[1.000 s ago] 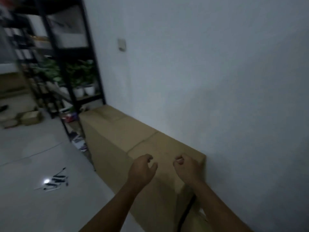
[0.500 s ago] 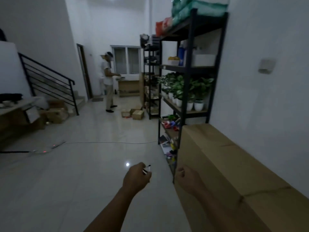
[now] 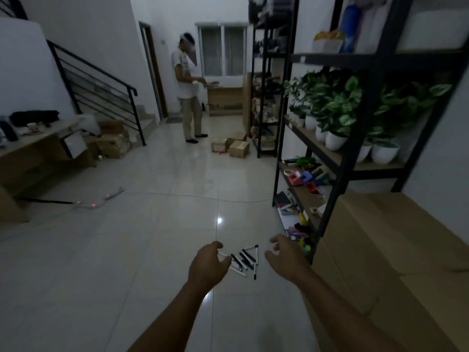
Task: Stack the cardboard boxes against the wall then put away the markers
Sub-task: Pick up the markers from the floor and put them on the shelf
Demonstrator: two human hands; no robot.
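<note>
Several black-and-white markers [image 3: 245, 260] lie scattered on the pale tiled floor just ahead of me. My left hand [image 3: 206, 266] hovers at their left side with fingers loosely curled and holds nothing. My right hand [image 3: 288, 259] hangs to their right, fingers relaxed, also holding nothing. A long stack of brown cardboard boxes [image 3: 396, 250] stands against the white wall at my right, beside my right forearm.
A black metal shelf [image 3: 337, 158] with potted plants and small items rises right behind the boxes. A person [image 3: 189, 90] stands at the far end near small cartons [image 3: 232, 147]. A wooden desk [image 3: 38, 148] and a cable [image 3: 96, 201] lie left.
My view has swung left from the boxes and wall to the open floor. Both hands left the box top and now hover on either side of the markers.
</note>
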